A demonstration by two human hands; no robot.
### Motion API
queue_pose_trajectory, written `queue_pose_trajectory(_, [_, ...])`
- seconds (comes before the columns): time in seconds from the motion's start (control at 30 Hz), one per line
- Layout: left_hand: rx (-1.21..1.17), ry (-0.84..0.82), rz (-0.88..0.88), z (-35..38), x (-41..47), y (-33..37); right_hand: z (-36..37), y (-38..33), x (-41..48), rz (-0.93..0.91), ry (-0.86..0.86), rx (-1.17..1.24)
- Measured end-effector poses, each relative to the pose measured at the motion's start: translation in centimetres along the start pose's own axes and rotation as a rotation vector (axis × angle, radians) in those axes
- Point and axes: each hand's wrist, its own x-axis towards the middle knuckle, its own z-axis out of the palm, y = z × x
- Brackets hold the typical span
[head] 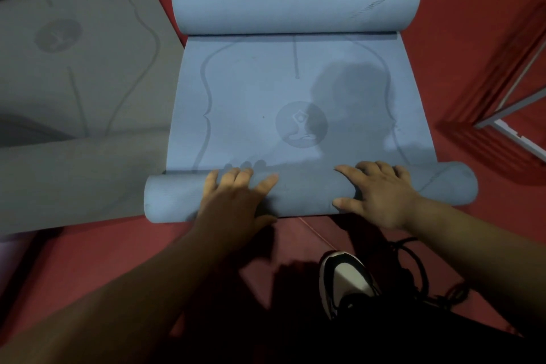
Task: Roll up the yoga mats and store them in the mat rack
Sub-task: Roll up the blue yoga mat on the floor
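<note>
Blue yoga mat (254,89) on red floor (97,248). Midsection flat; far end curled into a far roll (295,6). Near roll (304,195) sits under both palms. Left hand (236,189) and right hand (381,189): grip open, fingers spread over the roll's top, thumbs on its near side, clasping nothing.

Judgement: foam, so light, soft and springy; likely to unwind or telescope if let go. Best hold: palms well apart on the roll, pressing evenly.

Grey mat (74,68) lies just beside, to the left.
</note>
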Motion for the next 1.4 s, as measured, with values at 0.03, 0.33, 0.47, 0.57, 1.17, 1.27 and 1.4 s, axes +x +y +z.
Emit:
queue_pose_trajectory(0.03, [0.005,0.001,-0.009,0.3,0.1,-0.1,0.1,0.0,0.0,0.000,0.000,0.000])
queue_pose_trajectory(0.33, [-0.054,-0.001,-0.011,-0.6,1.8,-0.9,3.1,-0.5,-1.7,-0.014,0.278,-0.056])
queue_pose_trajectory(0.47, [-0.061,-0.058,-0.026,-1.5,2.5,-0.9,1.2,0.1,-0.4,-0.025,0.221,-0.058])
queue_pose_trajectory(0.57, [-0.017,0.070,-0.023,-1.7,1.9,-0.6,0.0,0.4,0.4,-0.021,0.163,-0.044])
queue_pose_trajectory(1.17, [0.017,0.064,0.031,-2.0,3.2,-2.2,-0.4,1.2,1.2,-0.130,0.264,-0.126])
queue_pose_trajectory(1.27, [0.063,0.200,0.028,-1.4,2.2,-1.4,-0.6,1.3,1.1,-0.129,0.276,-0.117])
queue_pose_trajectory(1.4, [0.079,0.207,0.038,-0.8,1.7,-1.0,-0.8,1.3,1.2,-0.135,0.260,-0.119])
